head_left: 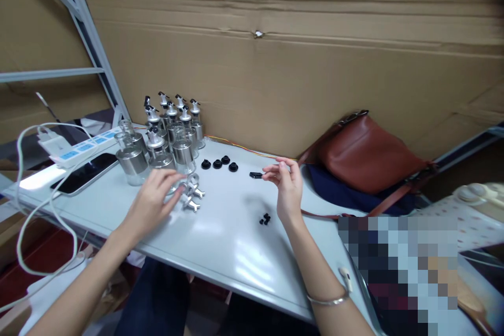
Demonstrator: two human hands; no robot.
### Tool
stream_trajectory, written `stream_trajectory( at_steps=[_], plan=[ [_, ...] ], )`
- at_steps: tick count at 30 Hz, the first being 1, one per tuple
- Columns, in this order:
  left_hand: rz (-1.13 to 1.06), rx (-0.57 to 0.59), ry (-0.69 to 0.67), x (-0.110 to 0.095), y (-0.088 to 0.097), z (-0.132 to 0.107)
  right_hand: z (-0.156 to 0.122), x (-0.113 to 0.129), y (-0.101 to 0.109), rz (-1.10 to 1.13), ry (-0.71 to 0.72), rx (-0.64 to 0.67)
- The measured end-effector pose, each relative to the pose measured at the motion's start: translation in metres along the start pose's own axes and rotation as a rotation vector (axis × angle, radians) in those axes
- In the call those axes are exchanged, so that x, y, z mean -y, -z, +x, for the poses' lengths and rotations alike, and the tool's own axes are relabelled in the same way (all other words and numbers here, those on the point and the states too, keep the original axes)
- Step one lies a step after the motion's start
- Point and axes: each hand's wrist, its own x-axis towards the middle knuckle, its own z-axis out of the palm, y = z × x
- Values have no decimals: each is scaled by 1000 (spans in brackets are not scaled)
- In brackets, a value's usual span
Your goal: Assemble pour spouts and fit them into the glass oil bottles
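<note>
My left hand (157, 197) is over the table's left side, thumb and index finger apart, beside several silver pourer tops (192, 202) lying loose. Whether its fingertips touch the nearest one, I cannot tell. My right hand (289, 189) is raised on the right with its fingers spread, a bracelet (328, 302) on the wrist. By its fingertips are small black flip lids (255, 175). Between the hands lie several round black stoppers (218, 164) and a few tiny black plugs (265, 219). Behind my left hand stand glass bottles with steel sleeves (134, 165), several wearing silver pourer tops.
A power strip (90, 147), a phone (84, 173) and a white cable (51, 205) sit at the left. A brown leather bag (366, 152) rests on dark blue cloth at the right. An earbud (345, 274) lies near my right wrist. Cardboard (275, 89) walls the back.
</note>
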Motion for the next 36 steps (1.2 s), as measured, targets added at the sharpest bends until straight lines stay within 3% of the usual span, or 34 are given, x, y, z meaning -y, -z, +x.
stream_trajectory(
  at_steps=[3,9,13,18,22,24,26,30,36],
  plan=[
    [-68,301,-89,0,1,-6,0,0,0,-12,-9,8],
    [-132,518,-55,3,-8,-11,0,1,0,-7,12,9],
    [-142,659,-57,-31,-4,0,1,1,2,-11,18,8],
    [-367,937,-148,-83,-5,43,2,2,2,-14,27,-17],
    [-726,1172,-174,-90,-39,74,5,1,3,-17,34,-35],
    [-962,1358,-24,-82,-62,79,6,0,4,-23,33,-36],
    [-1196,1459,128,-72,-83,76,6,0,5,-30,28,-31],
    [-1511,1434,385,-57,-102,65,6,2,7,-83,15,44],
    [-1832,1247,579,-57,-90,64,5,13,14,-323,-180,500]
  ],
)
